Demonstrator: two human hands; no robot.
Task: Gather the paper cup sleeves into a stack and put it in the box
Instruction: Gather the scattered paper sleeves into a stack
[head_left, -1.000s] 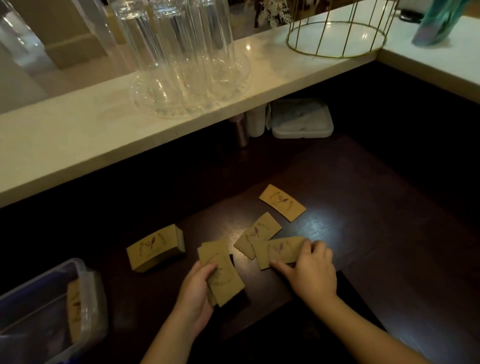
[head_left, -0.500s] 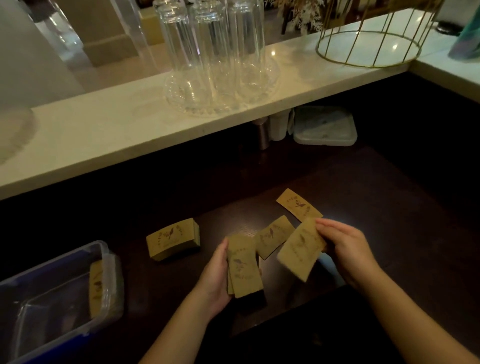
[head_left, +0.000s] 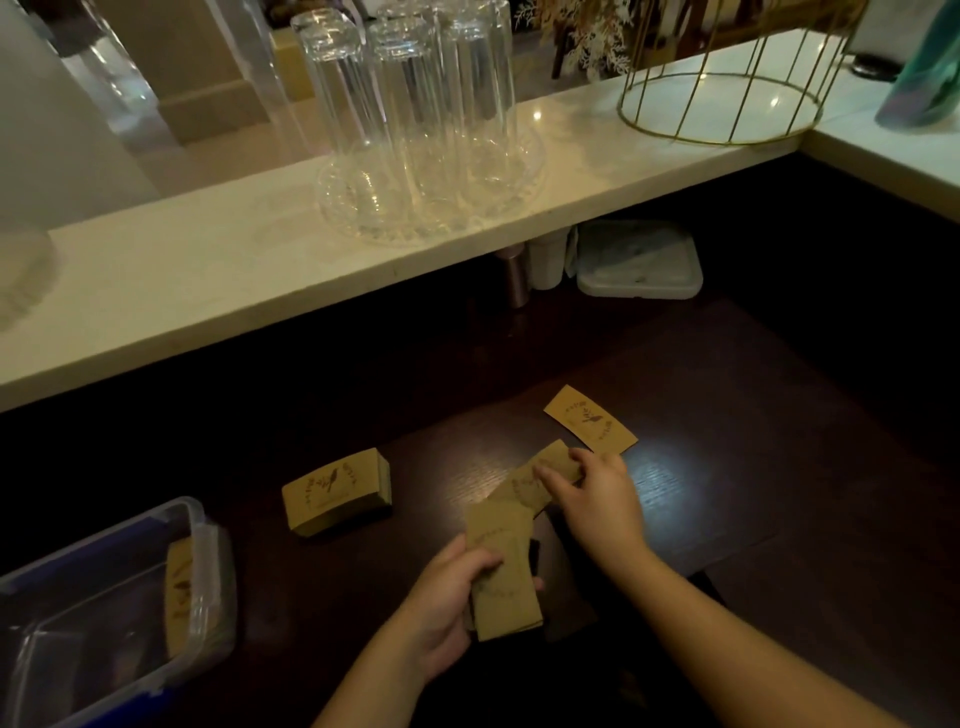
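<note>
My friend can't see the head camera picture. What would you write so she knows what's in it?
Two bare hands gather brown paper cup sleeves on a dark table: the left hand holds a small stack, and the right hand pinches another sleeve. One loose sleeve and a neat pile lie nearby, and a clear plastic box sits at the left.

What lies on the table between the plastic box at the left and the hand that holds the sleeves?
In the head view, only a neat stack of sleeves lies between the box and the left hand; the rest is bare dark table.
</note>
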